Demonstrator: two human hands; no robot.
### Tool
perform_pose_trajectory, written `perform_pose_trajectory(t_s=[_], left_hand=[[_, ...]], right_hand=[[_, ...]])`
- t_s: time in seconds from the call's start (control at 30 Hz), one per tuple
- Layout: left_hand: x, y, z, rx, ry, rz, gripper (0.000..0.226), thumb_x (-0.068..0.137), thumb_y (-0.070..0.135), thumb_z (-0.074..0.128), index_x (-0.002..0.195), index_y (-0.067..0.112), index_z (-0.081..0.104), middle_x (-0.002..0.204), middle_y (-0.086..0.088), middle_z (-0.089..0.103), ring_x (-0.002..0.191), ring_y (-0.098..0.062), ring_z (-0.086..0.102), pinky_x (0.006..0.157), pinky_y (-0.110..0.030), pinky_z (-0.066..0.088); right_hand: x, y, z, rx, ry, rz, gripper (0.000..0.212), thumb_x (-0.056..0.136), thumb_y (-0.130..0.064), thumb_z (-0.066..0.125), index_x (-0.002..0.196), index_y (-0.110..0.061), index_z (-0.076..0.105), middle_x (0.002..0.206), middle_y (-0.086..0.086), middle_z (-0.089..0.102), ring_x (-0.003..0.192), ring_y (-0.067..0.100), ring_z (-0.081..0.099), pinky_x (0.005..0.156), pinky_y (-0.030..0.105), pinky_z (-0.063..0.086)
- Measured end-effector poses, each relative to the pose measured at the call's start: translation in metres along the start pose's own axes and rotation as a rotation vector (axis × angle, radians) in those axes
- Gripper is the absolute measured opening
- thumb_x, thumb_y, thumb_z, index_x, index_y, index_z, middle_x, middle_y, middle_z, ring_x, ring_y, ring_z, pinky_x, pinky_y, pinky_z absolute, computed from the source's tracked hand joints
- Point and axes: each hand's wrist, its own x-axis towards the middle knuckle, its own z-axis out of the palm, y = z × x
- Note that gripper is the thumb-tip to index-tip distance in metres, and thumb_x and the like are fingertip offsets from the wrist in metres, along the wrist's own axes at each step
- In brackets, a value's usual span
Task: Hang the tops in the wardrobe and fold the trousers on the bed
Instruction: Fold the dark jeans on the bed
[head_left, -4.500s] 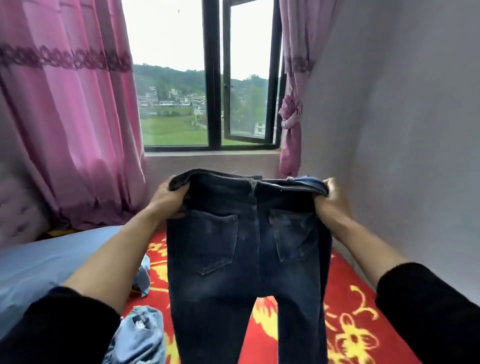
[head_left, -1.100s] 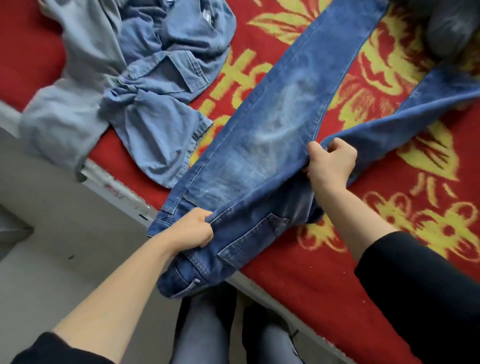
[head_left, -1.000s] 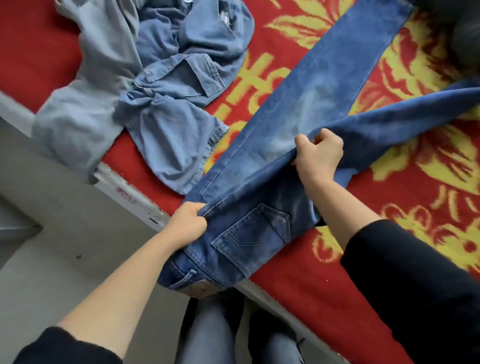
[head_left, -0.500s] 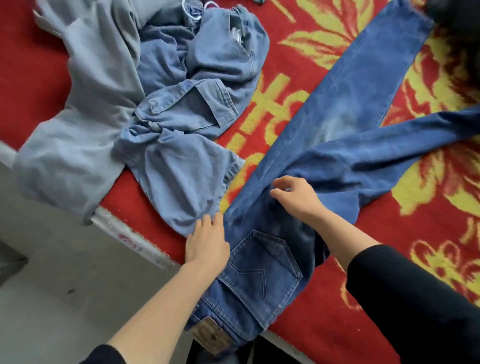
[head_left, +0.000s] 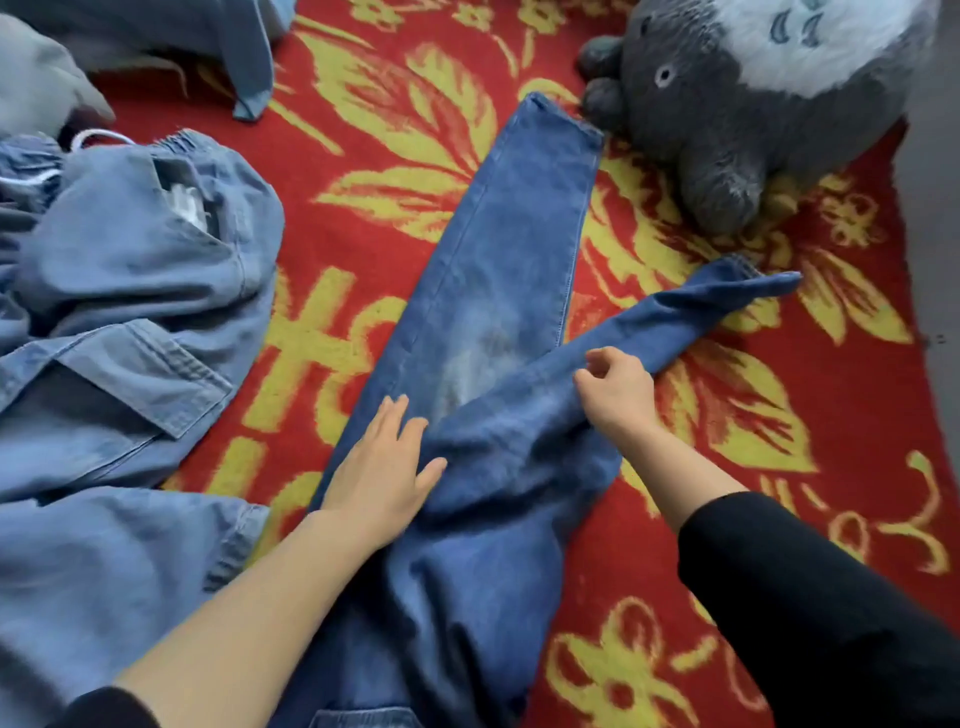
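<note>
Left hand (head_left: 382, 467) lies flat, fingers spread, on the blue jeans (head_left: 498, 270) stretched across the bed (head_left: 857, 415) from its near edge; right hand (head_left: 615, 395) rests curled on the crossed leg, pinch unclear

Home bedroom (red floral bed (head_left: 353, 249), plush toy (head_left: 727, 104))

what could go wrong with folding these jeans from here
1. The jeans legs are splayed, and the one the right hand grips is bunched; laid over like that, it would likely crease or sit skewed.
2. The left hand presses only the upper part, so the straight leg could shift.
3. That leg's hem lies by the plush toy, which could get in the fold's way.
</note>
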Motion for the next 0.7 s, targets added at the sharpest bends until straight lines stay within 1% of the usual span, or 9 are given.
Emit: perform_pose_trajectory(t_s=[0.07, 0.1, 0.17, 0.3, 0.37, 0.4, 0.57, 0.63, 0.7], left_hand=[[0.022, 0.002, 0.003, -0.037, 0.006, 0.056, 0.046, 0.096, 0.046, 0.042, 0.13, 0.015, 0.042, 0.159, -0.006, 0.01, 0.148, -0.018, -0.002, 0.116, -0.031, 0.014], [0.031, 0.003, 0.003, -0.049, 0.013, 0.074, 0.044, 0.095, 0.048, 0.043, 0.124, 0.015, 0.046, 0.159, -0.006, 0.013, 0.148, -0.018, -0.001, 0.116, -0.032, 0.016], [0.044, 0.005, 0.003, -0.052, 0.022, 0.101, 0.041, 0.093, 0.05, 0.045, 0.114, 0.015, 0.05, 0.158, -0.006, 0.017, 0.148, -0.021, 0.001, 0.115, -0.034, 0.018], [0.059, 0.015, 0.003, -0.044, 0.088, 0.081, 0.039, 0.092, 0.05, 0.047, 0.097, 0.013, 0.056, 0.154, -0.007, 0.028, 0.147, -0.03, 0.01, 0.112, -0.038, 0.026], [0.065, 0.024, 0.004, -0.043, 0.111, 0.041, 0.039, 0.092, 0.051, 0.047, 0.091, 0.014, 0.058, 0.153, -0.008, 0.03, 0.145, -0.034, 0.013, 0.109, -0.042, 0.029], [0.067, 0.028, 0.004, -0.035, 0.101, 0.028, 0.039, 0.091, 0.053, 0.047, 0.088, 0.015, 0.057, 0.154, -0.009, 0.028, 0.145, -0.037, 0.012, 0.11, -0.044, 0.028], [0.077, 0.041, 0.005, 0.129, -0.027, -0.02, 0.044, 0.09, 0.061, 0.041, 0.095, 0.021, 0.06, 0.158, -0.014, 0.01, 0.142, -0.045, 0.001, 0.116, -0.054, 0.015], [0.078, 0.042, 0.005, 0.146, -0.037, -0.029, 0.043, 0.09, 0.06, 0.041, 0.096, 0.022, 0.061, 0.158, -0.014, 0.008, 0.142, -0.046, 0.0, 0.115, -0.054, 0.014], [0.078, 0.044, 0.003, 0.104, -0.042, -0.041, 0.038, 0.091, 0.057, 0.043, 0.09, 0.023, 0.061, 0.158, -0.014, 0.009, 0.142, -0.045, 0.0, 0.115, -0.054, 0.014]], right_hand=[[0.028, 0.008, 0.002, -0.007, 0.007, 0.026, 0.014, 0.089, -0.013, 0.051, 0.092, -0.016, 0.064, 0.105, 0.015, 0.06, 0.1, 0.031, 0.053, 0.085, 0.031, 0.036], [0.04, 0.011, 0.003, -0.021, 0.014, 0.05, 0.019, 0.089, -0.015, 0.05, 0.072, -0.024, 0.051, 0.094, 0.013, 0.05, 0.089, 0.029, 0.045, 0.075, 0.03, 0.031], [0.065, 0.017, 0.005, -0.008, 0.044, 0.114, 0.033, 0.09, -0.018, 0.048, 0.063, -0.022, 0.029, 0.089, 0.012, 0.043, 0.087, 0.032, 0.043, 0.07, 0.029, 0.024], [0.11, 0.023, 0.007, 0.099, 0.202, 0.255, 0.026, 0.09, -0.034, 0.053, 0.075, -0.013, 0.047, 0.101, 0.016, 0.056, 0.113, 0.034, 0.054, 0.081, 0.033, 0.036], [0.13, 0.024, 0.007, 0.182, 0.271, 0.357, 0.04, 0.088, -0.039, 0.057, 0.111, -0.006, 0.054, 0.127, 0.018, 0.053, 0.123, 0.033, 0.049, 0.095, 0.036, 0.038], [0.139, 0.025, 0.007, 0.216, 0.298, 0.416, 0.053, 0.087, -0.039, 0.058, 0.126, -0.004, 0.045, 0.136, 0.017, 0.048, 0.126, 0.032, 0.047, 0.099, 0.037, 0.038], [0.169, 0.027, -0.011, 0.424, 0.416, 0.565, 0.061, 0.082, -0.038, 0.065, 0.125, -0.009, 0.032, 0.126, 0.017, 0.055, 0.104, 0.038, 0.061, 0.087, 0.05, 0.053], [0.174, 0.032, -0.02, 0.498, 0.415, 0.599, 0.056, 0.086, -0.035, 0.06, 0.129, -0.01, 0.034, 0.119, 0.013, 0.055, 0.093, 0.034, 0.063, 0.079, 0.048, 0.057], [0.179, 0.04, -0.03, 0.53, 0.423, 0.602, 0.049, 0.09, -0.033, 0.055, 0.132, -0.012, 0.043, 0.123, 0.008, 0.058, 0.097, 0.031, 0.064, 0.084, 0.045, 0.055]])
